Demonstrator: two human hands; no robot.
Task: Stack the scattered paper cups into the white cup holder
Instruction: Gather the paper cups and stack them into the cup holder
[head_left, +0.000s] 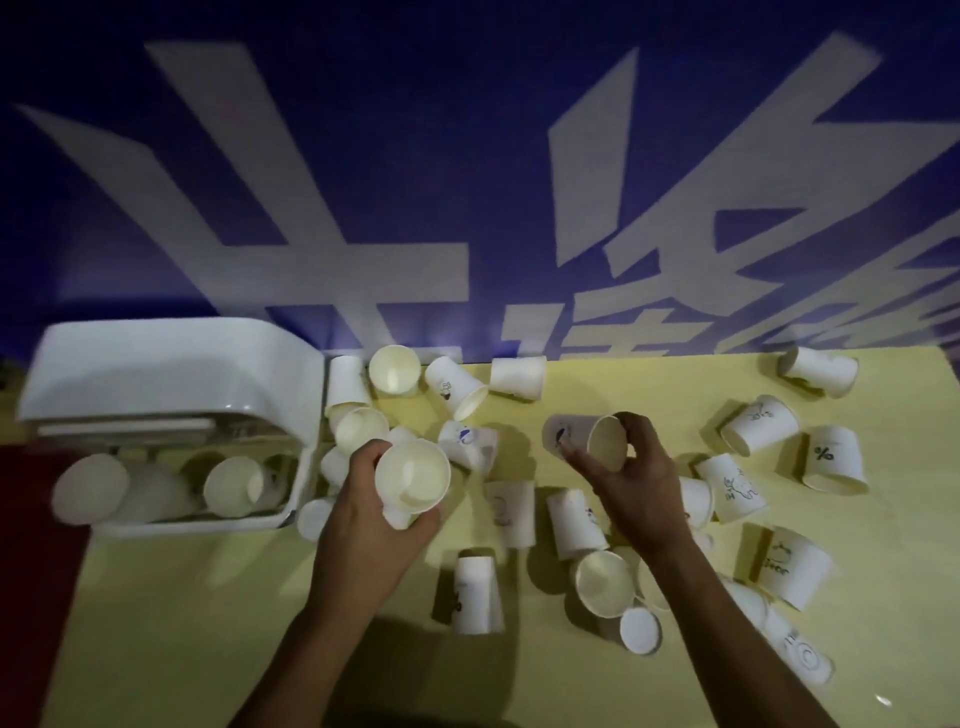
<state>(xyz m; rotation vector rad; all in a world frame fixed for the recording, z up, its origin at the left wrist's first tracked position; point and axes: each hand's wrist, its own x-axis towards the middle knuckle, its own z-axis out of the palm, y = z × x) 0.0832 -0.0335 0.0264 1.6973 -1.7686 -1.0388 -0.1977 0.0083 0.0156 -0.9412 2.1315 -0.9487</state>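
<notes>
Curling round a paper cup, the left hand grips it with its mouth facing up. The right hand clasps a second cup near its rim, tipped sideways. Left of the left fingers stands the white cup holder, with several cups lying in its tray. Loose cups surround both hands on the yellow table.

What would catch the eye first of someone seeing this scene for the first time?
The two hands at the centre: the left hand grips a paper cup, mouth toward the camera, and the right hand grips a second cup turned sideways. Around them, scattered cups litter the yellow table, with the white cup holder at the far left. Behind, a blue banner with huge white characters fills the top.
</notes>
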